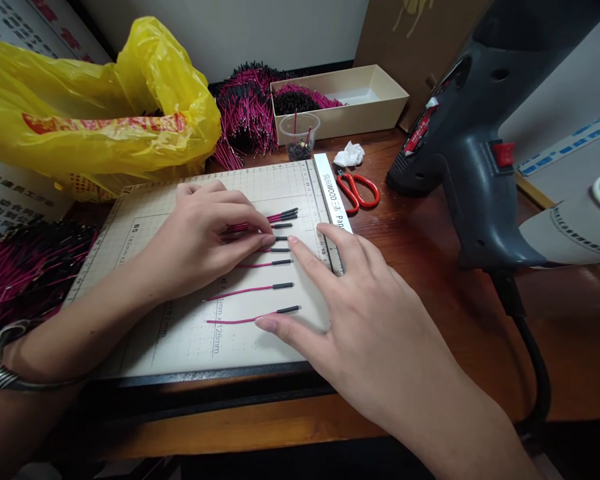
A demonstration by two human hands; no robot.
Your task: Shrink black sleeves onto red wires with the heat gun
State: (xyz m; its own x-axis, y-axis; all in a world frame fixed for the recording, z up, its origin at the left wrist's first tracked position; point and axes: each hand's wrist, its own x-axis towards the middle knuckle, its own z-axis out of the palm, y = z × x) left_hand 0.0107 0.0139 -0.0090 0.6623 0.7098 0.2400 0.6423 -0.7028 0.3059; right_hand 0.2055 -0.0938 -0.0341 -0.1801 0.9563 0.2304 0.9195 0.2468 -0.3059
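Several short pink wires, each with a black sleeve on its right end, lie roughly in a row on a cream paper cutter board [175, 353]. My left hand [205, 233] is closed, thumb and fingers pinched on a pink wire whose black sleeve [281, 239] sticks out to the right. More black-tipped wires [285, 215] show just beyond its fingers. My right hand [365, 313] is open with its fingers spread. Its index fingertip is at the end of the pinched wire's sleeve, and its thumb rests at the nearest wire [230, 322].
Behind the board stand a clear cup [300, 137] of small dark pieces, a cream box [350, 117] and a heap of pink wires [247, 107]. Red-handled scissors [365, 191] and crumpled tissue [349, 155] lie right. A heat gun [460, 140] stands beyond; a yellow bag [155, 87] sits left.
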